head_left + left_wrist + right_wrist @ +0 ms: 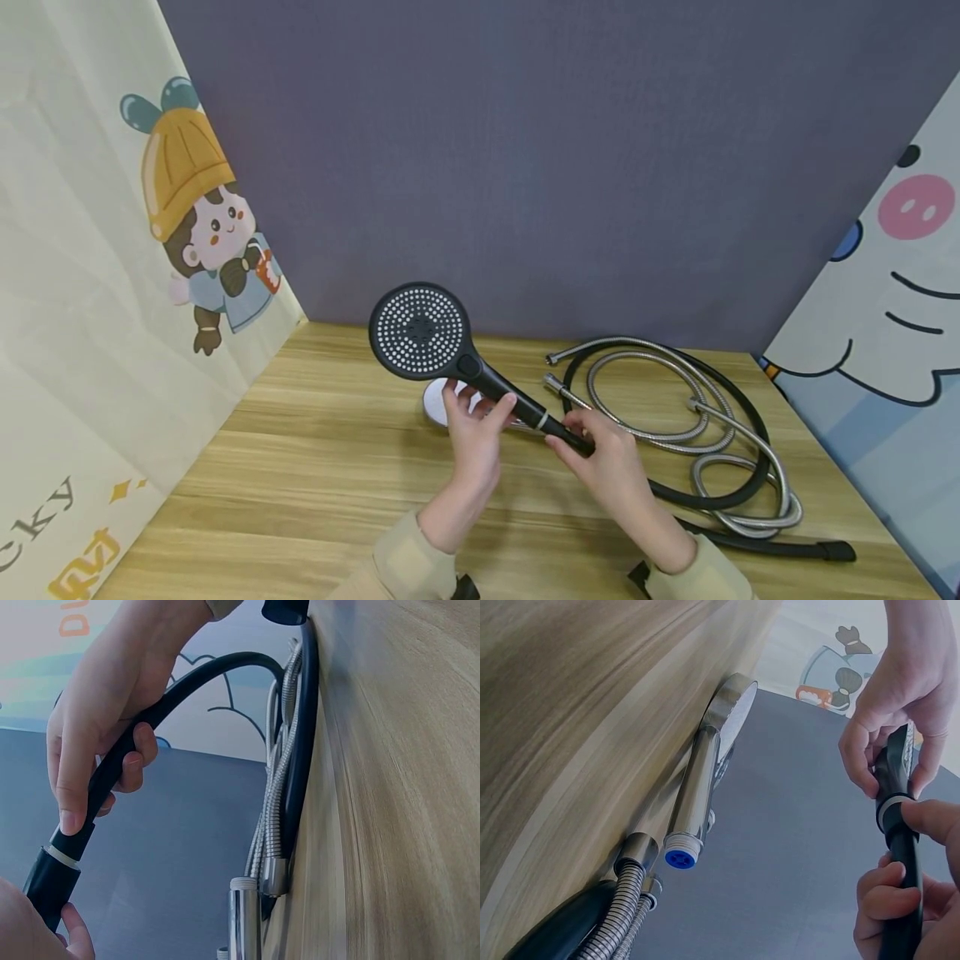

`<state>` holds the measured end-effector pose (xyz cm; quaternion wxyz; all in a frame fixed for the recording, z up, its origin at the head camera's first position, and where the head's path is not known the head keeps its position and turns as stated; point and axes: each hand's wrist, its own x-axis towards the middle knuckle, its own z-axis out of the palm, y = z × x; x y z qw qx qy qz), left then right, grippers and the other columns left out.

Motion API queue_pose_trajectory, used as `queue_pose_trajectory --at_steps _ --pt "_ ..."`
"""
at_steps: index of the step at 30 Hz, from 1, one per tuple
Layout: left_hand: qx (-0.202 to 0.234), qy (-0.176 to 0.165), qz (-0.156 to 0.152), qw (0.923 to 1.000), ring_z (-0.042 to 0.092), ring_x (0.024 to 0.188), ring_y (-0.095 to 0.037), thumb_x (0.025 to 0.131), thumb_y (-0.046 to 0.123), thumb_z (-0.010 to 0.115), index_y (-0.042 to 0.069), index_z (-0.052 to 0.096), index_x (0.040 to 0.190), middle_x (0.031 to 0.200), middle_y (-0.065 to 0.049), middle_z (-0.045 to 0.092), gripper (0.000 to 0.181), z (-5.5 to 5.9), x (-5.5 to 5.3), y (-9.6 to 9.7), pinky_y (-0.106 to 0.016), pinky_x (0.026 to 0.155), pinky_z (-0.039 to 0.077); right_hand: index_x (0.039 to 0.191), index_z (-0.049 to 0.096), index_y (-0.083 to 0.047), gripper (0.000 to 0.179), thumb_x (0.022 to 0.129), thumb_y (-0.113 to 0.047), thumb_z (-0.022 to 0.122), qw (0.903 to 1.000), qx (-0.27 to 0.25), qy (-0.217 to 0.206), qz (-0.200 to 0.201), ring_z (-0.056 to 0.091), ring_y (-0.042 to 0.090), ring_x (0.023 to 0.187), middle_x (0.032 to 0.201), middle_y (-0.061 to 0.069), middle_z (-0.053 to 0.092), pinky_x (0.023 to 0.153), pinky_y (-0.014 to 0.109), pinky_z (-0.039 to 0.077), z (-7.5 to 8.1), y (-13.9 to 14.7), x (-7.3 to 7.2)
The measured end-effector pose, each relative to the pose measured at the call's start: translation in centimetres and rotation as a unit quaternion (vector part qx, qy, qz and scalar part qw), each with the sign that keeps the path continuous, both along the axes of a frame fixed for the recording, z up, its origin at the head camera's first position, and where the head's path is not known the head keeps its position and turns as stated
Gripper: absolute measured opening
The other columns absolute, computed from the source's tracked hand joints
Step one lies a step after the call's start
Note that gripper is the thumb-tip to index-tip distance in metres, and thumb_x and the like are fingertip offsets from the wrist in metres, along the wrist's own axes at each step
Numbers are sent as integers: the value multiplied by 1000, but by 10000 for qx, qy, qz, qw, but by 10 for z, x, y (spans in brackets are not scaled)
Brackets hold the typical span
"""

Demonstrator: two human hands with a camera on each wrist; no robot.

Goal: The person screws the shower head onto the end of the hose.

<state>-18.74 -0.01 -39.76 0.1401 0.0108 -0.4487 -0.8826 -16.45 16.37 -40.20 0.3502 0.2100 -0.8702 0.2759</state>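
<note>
My left hand (474, 437) holds a black shower head (420, 331) by its handle, its round face of pale nozzles turned toward the head camera. With thumb and fingers my right hand (611, 458) grips the end of a black hose (112, 769). The hose end lines up with the handle's lower end, where a pale ring (63, 856) shows at the joint. Both are held above the table. Behind my left hand lies a chrome shower head (694, 787), with a blue insert in its threaded end.
Silver metal hoses (678, 442) lie coiled on the right of the wooden table (300, 467), tangled with the black hose. Its far end (836, 551) rests near the right edge. A grey panel (525, 167) stands behind, with printed sheets on both sides.
</note>
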Motion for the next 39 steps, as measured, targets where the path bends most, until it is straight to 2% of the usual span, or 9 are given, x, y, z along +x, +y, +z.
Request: queue_pose_trajectory --at_steps 22,29,39 --pt "-21 -63 -11 10000 57 90 -17 76 -7 70 18 26 138 116 -10 46 80 -1 -1 0 -29 70 58 87 69 -8 20 74 -18 81 9999 112 -47 -33 58 8 67 81 0 64 53 22 51 0 0 1" --pt "8 -49 -6 10000 57 89 -17 76 -8 70 18 26 139 117 -10 46 81 -1 0 0 -28 69 58 92 64 -9 30 70 -18 83 10000 21 -57 14 55 5 67 78 -3 61 53 19 49 0 -1 1" --pt "48 -81 -44 9999 56 90 -17 77 -7 70 18 25 139 117 -10 45 81 1 0 0 -30 71 58 90 59 -11 46 58 -18 90 9999 101 25 -78 53 5 63 77 -3 62 50 17 46 -1 -1 0"
